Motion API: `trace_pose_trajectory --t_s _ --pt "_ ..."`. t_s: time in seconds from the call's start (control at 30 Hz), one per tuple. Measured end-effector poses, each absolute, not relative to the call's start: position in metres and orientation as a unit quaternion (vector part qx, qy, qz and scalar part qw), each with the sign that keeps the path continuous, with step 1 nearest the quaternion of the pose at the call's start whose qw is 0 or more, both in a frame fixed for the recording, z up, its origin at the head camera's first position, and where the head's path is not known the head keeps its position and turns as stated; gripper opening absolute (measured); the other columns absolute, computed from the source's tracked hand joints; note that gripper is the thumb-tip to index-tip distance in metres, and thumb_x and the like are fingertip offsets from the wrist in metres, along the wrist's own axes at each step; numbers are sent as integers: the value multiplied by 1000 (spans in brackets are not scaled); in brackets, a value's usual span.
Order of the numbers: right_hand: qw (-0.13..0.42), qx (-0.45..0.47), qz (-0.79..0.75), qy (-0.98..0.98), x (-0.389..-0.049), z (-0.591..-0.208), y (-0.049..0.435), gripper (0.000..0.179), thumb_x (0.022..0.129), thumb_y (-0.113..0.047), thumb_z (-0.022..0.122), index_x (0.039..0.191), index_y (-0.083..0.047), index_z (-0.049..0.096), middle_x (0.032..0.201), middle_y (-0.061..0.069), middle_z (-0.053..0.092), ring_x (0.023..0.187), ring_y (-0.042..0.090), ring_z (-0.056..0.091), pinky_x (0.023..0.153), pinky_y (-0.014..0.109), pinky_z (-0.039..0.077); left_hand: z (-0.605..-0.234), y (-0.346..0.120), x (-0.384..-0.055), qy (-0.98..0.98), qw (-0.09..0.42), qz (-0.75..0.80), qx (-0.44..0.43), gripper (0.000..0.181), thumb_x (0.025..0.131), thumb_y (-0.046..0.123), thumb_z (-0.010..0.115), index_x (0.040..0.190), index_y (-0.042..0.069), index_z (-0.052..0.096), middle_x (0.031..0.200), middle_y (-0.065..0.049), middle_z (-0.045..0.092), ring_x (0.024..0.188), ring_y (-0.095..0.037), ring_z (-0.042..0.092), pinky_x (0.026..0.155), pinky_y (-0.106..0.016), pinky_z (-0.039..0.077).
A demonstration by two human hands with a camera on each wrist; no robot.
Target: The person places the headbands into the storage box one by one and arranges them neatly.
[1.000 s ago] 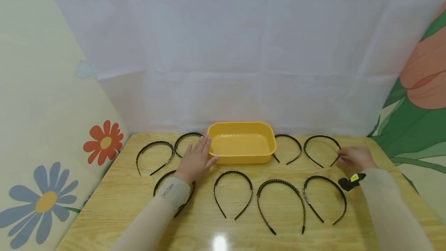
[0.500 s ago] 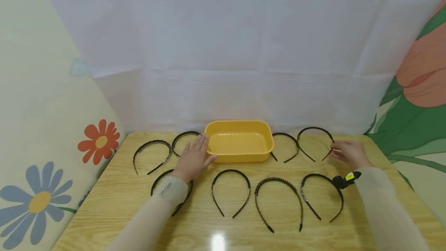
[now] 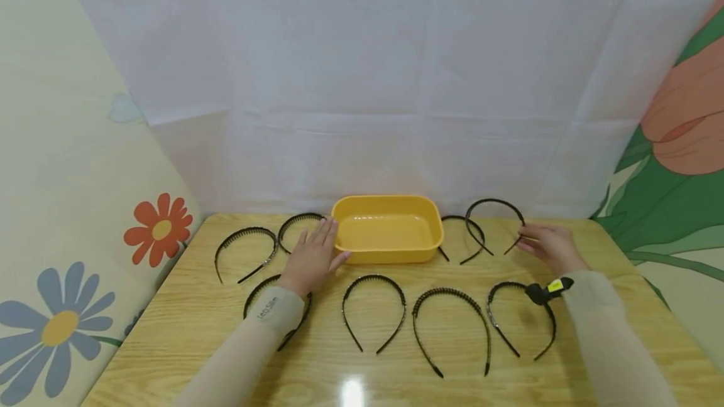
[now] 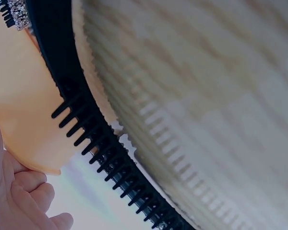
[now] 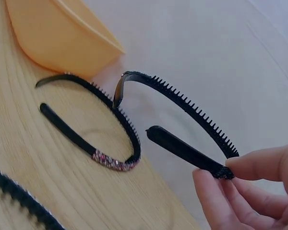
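Between thumb and fingers, my right hand [image 3: 550, 247] pinches one side of a black toothed headband [image 5: 182, 150]. It is raised over the back right of the table and overlaps another headband [image 5: 69, 129], dark with a glittery section, in the head view. With straight fingers, my left hand [image 3: 312, 259] touches the left side of the yellow plastic bin [image 3: 390, 257]. The bin has nothing inside. Under my left wrist lies a headband [image 3: 251, 300], partly hidden by the sleeve; a toothed black headband [image 4: 53, 38] looms close in the left wrist view.
Two headbands lie at the back left, one outer [image 3: 246, 230] and one [image 3: 302, 216] beside the bin. In the front row are a slim headband [image 3: 375, 277], a larger coiled-looking one [image 3: 452, 291] and one [image 3: 551, 325] under the right wrist's camera. White cloth [image 3: 339, 80] hangs behind the table.
My right hand has lifted the pinched headband and carried it left, toward the bin, so it overlaps the neighbouring headband in the head view. My left hand stays at the bin.
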State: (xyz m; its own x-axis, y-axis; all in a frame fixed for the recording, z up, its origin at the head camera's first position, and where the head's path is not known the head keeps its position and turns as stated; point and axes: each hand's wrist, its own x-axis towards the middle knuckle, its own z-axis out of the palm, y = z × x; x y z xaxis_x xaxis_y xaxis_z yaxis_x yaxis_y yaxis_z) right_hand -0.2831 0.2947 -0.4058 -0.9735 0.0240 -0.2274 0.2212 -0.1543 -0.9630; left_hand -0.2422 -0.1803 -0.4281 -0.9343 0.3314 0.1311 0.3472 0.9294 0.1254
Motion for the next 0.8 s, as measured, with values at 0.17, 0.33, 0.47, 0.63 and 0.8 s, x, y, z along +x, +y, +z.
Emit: trace_pose_trajectory --t_s 0.17,0.33,0.47,0.63,0.8 --pt "70 87 -755 646 -283 -404 288 61 101 2 56 151 17 25 93 -3 65 83 5 69 85 21 58 -428 -180 -243 -981 54 -73 -173 79 107 47 45 158 -8 19 165 -23 18 153 -39 18 123 -59 12" --pt "68 57 -754 651 -282 -402 279 64 102 3 55 152 18 18 92 -4 67 84 5 69 86 23 58 -429 -181 -244 -980 62 -76 -174 78 107 46 46 157 -8 20 164 -24 20 152 -39 20 123 -60 13" --pt "70 39 -763 642 -283 -400 271 59 102 3 56 150 19 24 92 -3 68 86 7 70 87 23 58 -431 -182 -244 -979 70 -74 -175 78 107 47 45 157 -8 21 164 -24 21 152 -39 20 122 -60 15" --pt "69 28 -787 613 -284 -396 257 16 101 5 57 117 4 60 91 0 69 85 10 70 86 24 59 -434 -183 -244 -978 78 -74 -178 78 107 47 46 157 -8 22 164 -24 22 152 -40 22 122 -61 16" --pt "72 28 -811 579 -284 -393 240 27 99 9 56 85 -9 70 84 3 71 78 13 71 81 26 61 -435 -183 -245 -978 83 -68 -179 79 107 48 46 157 -8 23 163 -24 23 151 -39 23 122 -60 16"
